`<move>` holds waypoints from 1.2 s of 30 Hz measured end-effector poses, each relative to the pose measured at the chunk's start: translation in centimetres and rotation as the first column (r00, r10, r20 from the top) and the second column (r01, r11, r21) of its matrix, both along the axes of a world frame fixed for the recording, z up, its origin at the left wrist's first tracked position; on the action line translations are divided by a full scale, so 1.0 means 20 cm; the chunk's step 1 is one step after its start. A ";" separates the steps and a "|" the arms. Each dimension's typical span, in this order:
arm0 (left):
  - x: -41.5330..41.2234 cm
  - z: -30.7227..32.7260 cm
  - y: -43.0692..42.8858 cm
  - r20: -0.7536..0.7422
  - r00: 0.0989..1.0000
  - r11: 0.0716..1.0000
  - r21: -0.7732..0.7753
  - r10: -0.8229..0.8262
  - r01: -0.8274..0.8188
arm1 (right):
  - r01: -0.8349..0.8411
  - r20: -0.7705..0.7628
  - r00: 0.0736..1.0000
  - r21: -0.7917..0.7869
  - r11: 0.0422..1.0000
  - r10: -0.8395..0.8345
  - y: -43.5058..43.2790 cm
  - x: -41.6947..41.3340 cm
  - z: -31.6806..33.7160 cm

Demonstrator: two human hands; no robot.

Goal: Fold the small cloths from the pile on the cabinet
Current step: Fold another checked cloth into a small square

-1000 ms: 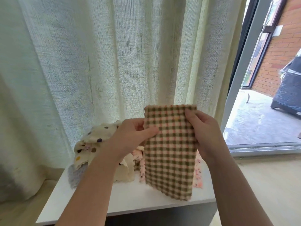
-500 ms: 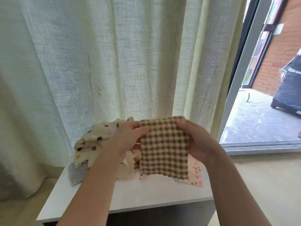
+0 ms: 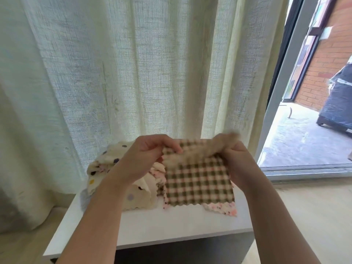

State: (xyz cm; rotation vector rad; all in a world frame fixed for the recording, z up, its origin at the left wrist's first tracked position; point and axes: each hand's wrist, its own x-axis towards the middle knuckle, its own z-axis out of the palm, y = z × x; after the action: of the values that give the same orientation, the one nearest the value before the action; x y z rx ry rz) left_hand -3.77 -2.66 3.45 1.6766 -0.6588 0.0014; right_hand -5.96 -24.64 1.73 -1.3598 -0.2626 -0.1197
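A brown-and-pink checked cloth (image 3: pixel 198 181) hangs just above the white cabinet top (image 3: pixel 171 223). My left hand (image 3: pixel 146 157) pinches its upper left corner and my right hand (image 3: pixel 234 161) grips its upper right edge. The cloth's top edge is blurred and bent over toward me. Its lower edge hangs over a pink speckled cloth (image 3: pixel 222 208) lying flat on the cabinet. To the left sits the pile (image 3: pixel 118 172) of cloths, topped by a cream cloth with coloured dots; my left forearm hides part of it.
A pale sheer curtain (image 3: pixel 133 73) hangs right behind the cabinet. At the right is an open sliding door frame (image 3: pixel 282 88) with a concrete patio and a brick wall outside. Light wooden floor lies on both sides of the cabinet.
Both hands have come down with the checked cloth, from held high and hanging long to low over the cabinet. Its top edge now bends over toward me.
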 end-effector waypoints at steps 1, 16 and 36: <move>0.00 0.00 0.00 0.017 1.000 1.000 0.014 -0.012 0.012 | -0.006 0.013 1.000 -0.019 1.000 0.006 0.00 0.00 0.00; 0.00 0.00 -0.01 0.162 0.985 0.998 -0.028 0.062 -0.058 | 0.010 0.063 0.998 -0.023 1.000 -0.009 -0.02 -0.01 0.00; 0.02 0.02 0.04 0.132 0.970 0.957 0.177 0.206 -0.227 | 0.190 0.360 0.928 -0.247 0.950 -0.092 0.02 -0.01 0.04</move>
State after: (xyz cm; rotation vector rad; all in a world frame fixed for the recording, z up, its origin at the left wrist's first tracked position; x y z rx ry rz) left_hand -3.40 -1.92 3.77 1.9398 -0.5688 0.1961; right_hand -6.21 -24.34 2.50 -1.6367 -0.4891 -0.4617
